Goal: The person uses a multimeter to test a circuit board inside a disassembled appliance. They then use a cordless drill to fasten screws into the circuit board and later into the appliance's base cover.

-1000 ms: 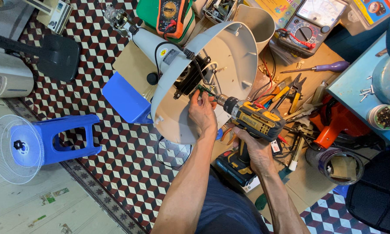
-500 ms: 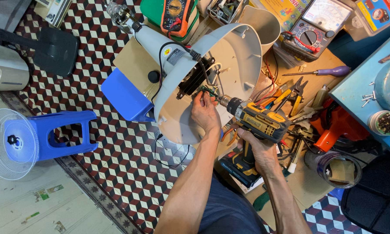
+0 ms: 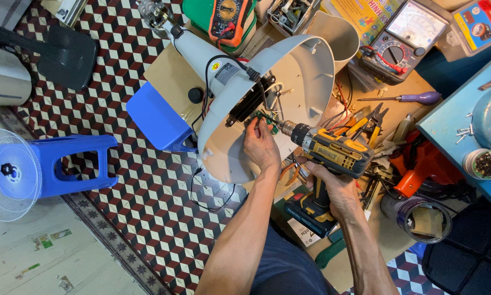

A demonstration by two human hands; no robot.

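A blue plastic stool point(image 3: 65, 164) lies on its side on the checkered red, white and black floor point(image 3: 147, 218), just beside a round white fan grille point(image 3: 8, 175). A purple-handled screwdriver point(image 3: 414, 98) lies near a black analogue multimeter point(image 3: 401, 41), and an orange-cased digital multimeter point(image 3: 229, 19) rests on a green box point(image 3: 196, 11).

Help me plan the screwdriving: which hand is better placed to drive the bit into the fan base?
Right hand: it grips the yellow-black cordless drill, bit aimed inside the white plastic fan base. Left hand steadies the part.

Both hands forward on bare forearms, left hand point(image 3: 260, 148) fingers curled, right hand point(image 3: 332, 186) fisted in a grip.
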